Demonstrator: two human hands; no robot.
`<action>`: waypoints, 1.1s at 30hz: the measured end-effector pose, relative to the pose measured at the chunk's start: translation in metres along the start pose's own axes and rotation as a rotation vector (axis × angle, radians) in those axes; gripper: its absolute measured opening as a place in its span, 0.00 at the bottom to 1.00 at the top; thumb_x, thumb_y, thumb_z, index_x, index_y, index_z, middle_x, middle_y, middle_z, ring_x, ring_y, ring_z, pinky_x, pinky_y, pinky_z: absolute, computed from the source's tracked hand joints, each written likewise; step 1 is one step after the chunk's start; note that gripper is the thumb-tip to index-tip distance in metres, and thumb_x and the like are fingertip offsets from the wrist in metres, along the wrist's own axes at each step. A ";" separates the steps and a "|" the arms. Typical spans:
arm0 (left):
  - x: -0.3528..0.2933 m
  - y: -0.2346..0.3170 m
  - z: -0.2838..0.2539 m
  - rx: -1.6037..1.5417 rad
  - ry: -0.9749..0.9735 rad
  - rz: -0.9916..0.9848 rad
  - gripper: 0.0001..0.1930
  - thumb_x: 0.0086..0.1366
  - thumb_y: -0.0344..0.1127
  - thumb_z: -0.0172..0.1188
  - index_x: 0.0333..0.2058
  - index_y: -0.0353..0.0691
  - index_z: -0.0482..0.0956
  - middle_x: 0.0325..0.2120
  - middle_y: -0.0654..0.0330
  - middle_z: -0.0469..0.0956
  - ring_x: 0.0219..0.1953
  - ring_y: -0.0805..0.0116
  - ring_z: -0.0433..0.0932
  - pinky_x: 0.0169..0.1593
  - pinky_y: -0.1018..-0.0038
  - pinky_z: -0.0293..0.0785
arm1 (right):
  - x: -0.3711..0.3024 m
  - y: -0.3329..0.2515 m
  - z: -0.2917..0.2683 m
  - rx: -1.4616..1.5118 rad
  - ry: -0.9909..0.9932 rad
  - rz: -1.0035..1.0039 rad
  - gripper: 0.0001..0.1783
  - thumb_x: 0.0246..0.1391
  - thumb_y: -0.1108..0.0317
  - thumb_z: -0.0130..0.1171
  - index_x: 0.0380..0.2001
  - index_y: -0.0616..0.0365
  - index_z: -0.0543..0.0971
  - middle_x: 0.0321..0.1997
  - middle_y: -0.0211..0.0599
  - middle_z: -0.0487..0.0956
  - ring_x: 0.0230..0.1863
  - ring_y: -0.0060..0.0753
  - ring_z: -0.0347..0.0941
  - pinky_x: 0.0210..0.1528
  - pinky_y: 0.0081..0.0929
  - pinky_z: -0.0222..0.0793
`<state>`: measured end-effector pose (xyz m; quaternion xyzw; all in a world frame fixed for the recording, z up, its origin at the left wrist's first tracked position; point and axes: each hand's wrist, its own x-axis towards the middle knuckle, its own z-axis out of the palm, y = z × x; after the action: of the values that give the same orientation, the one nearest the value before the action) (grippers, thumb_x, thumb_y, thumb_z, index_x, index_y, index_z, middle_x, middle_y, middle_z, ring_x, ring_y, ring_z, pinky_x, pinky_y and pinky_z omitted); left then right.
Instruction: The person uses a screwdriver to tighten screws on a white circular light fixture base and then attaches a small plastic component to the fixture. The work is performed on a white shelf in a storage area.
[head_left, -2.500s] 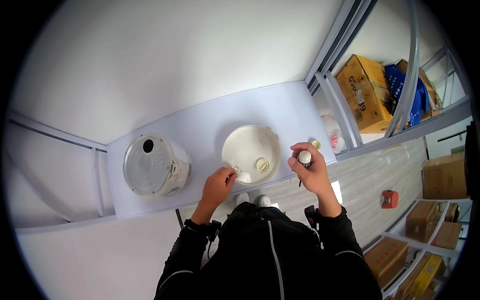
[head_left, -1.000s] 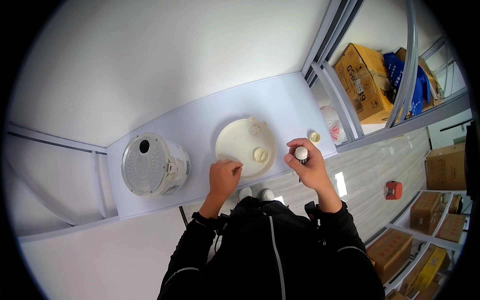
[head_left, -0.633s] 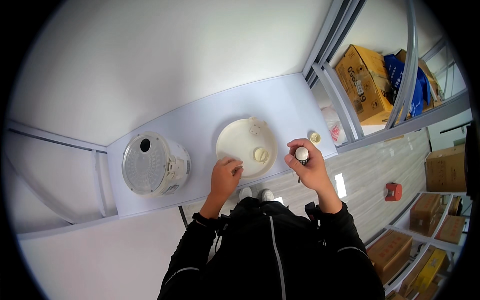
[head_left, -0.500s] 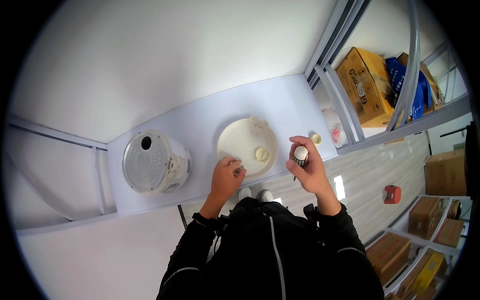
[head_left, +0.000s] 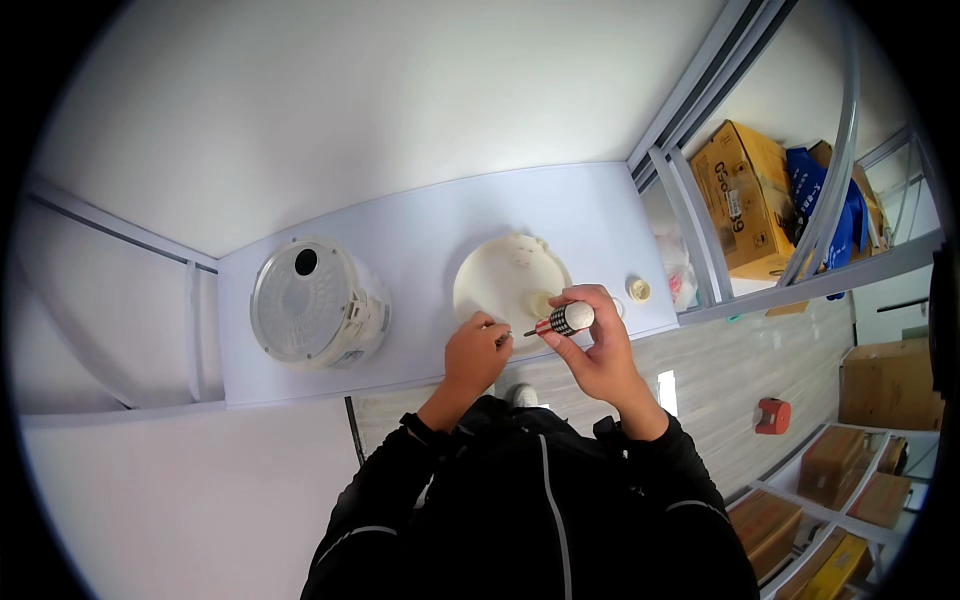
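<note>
My right hand point(head_left: 606, 352) is closed around a screwdriver point(head_left: 562, 321) with a checkered black-and-white and red handle and a pale rounded end. Its dark shaft points left, with the tip close to the fingers of my left hand point(head_left: 474, 354). Those fingers are pinched together on a tiny metallic piece, too small to name. Beneath both hands lies a round off-white plastic cover point(head_left: 484, 280), shallow like a dish. A small cream round part point(head_left: 540, 302) sits inside it, partly hidden by my right hand.
A white machine drum with a clear ribbed lid point(head_left: 300, 315) stands on the pale table point(head_left: 420, 225) at left. Another small cream round part point(head_left: 638, 289) lies near the right end. Beyond are a metal frame, cardboard boxes point(head_left: 740, 200) and a red stool point(head_left: 772, 416).
My right hand has moved left with the screwdriver, which has swung from pointing down to pointing left. My left hand has shifted slightly right, bringing the hands close together.
</note>
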<state>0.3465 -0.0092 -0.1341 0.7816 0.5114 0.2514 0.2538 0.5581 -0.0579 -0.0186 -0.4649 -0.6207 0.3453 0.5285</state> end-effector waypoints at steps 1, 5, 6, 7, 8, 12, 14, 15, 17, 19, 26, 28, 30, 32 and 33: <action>-0.001 0.002 0.000 -0.012 0.003 -0.010 0.09 0.62 0.39 0.71 0.40 0.46 0.92 0.38 0.61 0.83 0.40 0.57 0.85 0.43 0.60 0.82 | 0.000 0.000 0.000 -0.040 0.017 0.002 0.32 0.58 0.81 0.73 0.64 0.56 0.74 0.57 0.44 0.78 0.55 0.41 0.79 0.57 0.34 0.76; -0.004 0.006 0.006 -0.044 0.027 -0.022 0.10 0.62 0.39 0.72 0.41 0.48 0.93 0.38 0.61 0.82 0.40 0.57 0.85 0.42 0.61 0.82 | 0.001 0.001 0.001 -0.169 0.055 0.005 0.29 0.55 0.78 0.77 0.59 0.57 0.77 0.54 0.42 0.80 0.54 0.42 0.79 0.57 0.35 0.76; -0.005 0.006 0.008 -0.047 0.036 -0.018 0.10 0.62 0.39 0.72 0.41 0.48 0.93 0.38 0.61 0.82 0.40 0.58 0.85 0.42 0.61 0.82 | 0.000 0.003 0.002 -0.158 0.060 0.034 0.29 0.55 0.78 0.77 0.59 0.57 0.78 0.53 0.42 0.80 0.53 0.42 0.79 0.56 0.35 0.76; -0.006 0.005 0.010 -0.049 0.045 -0.015 0.10 0.62 0.39 0.72 0.41 0.48 0.93 0.38 0.61 0.82 0.40 0.57 0.85 0.42 0.61 0.82 | -0.002 0.006 0.004 -0.145 0.067 0.063 0.29 0.55 0.77 0.78 0.58 0.57 0.78 0.53 0.42 0.81 0.53 0.42 0.80 0.56 0.35 0.76; -0.007 0.005 0.011 -0.050 0.055 -0.013 0.10 0.61 0.38 0.73 0.41 0.48 0.93 0.38 0.61 0.82 0.39 0.57 0.85 0.42 0.61 0.82 | -0.003 0.009 0.005 -0.133 0.074 0.091 0.29 0.54 0.77 0.78 0.58 0.57 0.78 0.52 0.42 0.81 0.53 0.42 0.80 0.56 0.35 0.76; -0.005 0.008 0.012 -0.027 0.065 -0.012 0.08 0.60 0.37 0.73 0.38 0.48 0.93 0.37 0.61 0.82 0.37 0.56 0.85 0.40 0.60 0.82 | -0.004 0.013 0.006 -0.128 0.079 0.102 0.29 0.53 0.76 0.80 0.57 0.57 0.79 0.53 0.42 0.82 0.53 0.44 0.81 0.57 0.35 0.76; -0.004 0.009 0.013 -0.037 0.075 -0.020 0.06 0.60 0.37 0.73 0.37 0.47 0.92 0.36 0.61 0.82 0.36 0.56 0.85 0.39 0.60 0.81 | -0.004 0.016 0.008 -0.138 0.074 0.068 0.29 0.53 0.76 0.80 0.57 0.57 0.79 0.53 0.42 0.82 0.54 0.44 0.81 0.57 0.36 0.77; -0.004 0.010 0.014 -0.041 0.079 -0.024 0.06 0.60 0.36 0.73 0.36 0.47 0.92 0.36 0.61 0.82 0.35 0.56 0.85 0.39 0.60 0.81 | -0.005 0.018 0.008 -0.144 0.068 0.063 0.29 0.53 0.76 0.80 0.57 0.57 0.79 0.54 0.42 0.82 0.54 0.45 0.81 0.57 0.36 0.77; -0.003 0.010 0.015 -0.034 0.088 -0.023 0.05 0.59 0.36 0.73 0.35 0.47 0.92 0.35 0.62 0.82 0.34 0.56 0.85 0.38 0.60 0.81 | -0.006 0.020 0.008 -0.156 0.057 0.050 0.29 0.53 0.75 0.80 0.57 0.57 0.79 0.54 0.42 0.82 0.55 0.45 0.81 0.58 0.36 0.77; -0.003 0.010 0.016 -0.024 0.084 -0.024 0.06 0.60 0.37 0.73 0.35 0.47 0.93 0.36 0.62 0.82 0.34 0.56 0.85 0.37 0.60 0.81 | -0.006 0.019 0.008 -0.166 0.044 0.058 0.29 0.52 0.75 0.80 0.57 0.58 0.79 0.54 0.43 0.82 0.55 0.46 0.81 0.58 0.37 0.77; -0.003 0.010 0.022 -0.009 0.095 -0.005 0.07 0.60 0.39 0.74 0.36 0.49 0.93 0.36 0.62 0.82 0.33 0.56 0.85 0.36 0.60 0.81 | -0.006 0.021 0.005 -0.195 0.026 0.056 0.30 0.51 0.75 0.80 0.56 0.58 0.79 0.53 0.45 0.82 0.54 0.50 0.81 0.57 0.38 0.77; -0.003 0.010 0.023 -0.005 0.107 0.009 0.07 0.59 0.38 0.74 0.36 0.49 0.93 0.36 0.62 0.82 0.33 0.56 0.85 0.36 0.60 0.81 | -0.006 0.020 0.004 -0.227 0.013 0.039 0.30 0.51 0.76 0.80 0.57 0.58 0.79 0.53 0.45 0.82 0.55 0.51 0.80 0.57 0.39 0.77; -0.003 0.011 0.023 0.000 0.119 0.024 0.07 0.58 0.38 0.74 0.35 0.49 0.93 0.35 0.62 0.82 0.33 0.56 0.85 0.36 0.60 0.81 | -0.005 0.019 0.003 -0.262 -0.002 0.030 0.30 0.51 0.76 0.80 0.57 0.59 0.79 0.54 0.46 0.82 0.55 0.52 0.80 0.58 0.39 0.77; -0.003 0.012 0.023 0.009 0.117 0.038 0.07 0.58 0.38 0.74 0.35 0.49 0.93 0.35 0.62 0.82 0.33 0.56 0.85 0.36 0.60 0.81 | -0.005 0.017 0.001 -0.303 -0.019 0.028 0.31 0.51 0.76 0.79 0.58 0.59 0.78 0.54 0.46 0.82 0.55 0.52 0.80 0.58 0.40 0.77; -0.003 0.013 0.023 0.013 0.116 0.044 0.06 0.58 0.37 0.74 0.35 0.48 0.93 0.35 0.62 0.82 0.34 0.56 0.85 0.36 0.60 0.81 | -0.004 0.016 0.001 -0.303 -0.022 0.027 0.31 0.51 0.76 0.79 0.58 0.58 0.78 0.54 0.46 0.82 0.55 0.53 0.80 0.58 0.40 0.77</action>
<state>0.3693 -0.0194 -0.1435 0.7784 0.5094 0.2987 0.2130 0.5610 -0.0563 -0.0347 -0.5438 -0.6651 0.2601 0.4406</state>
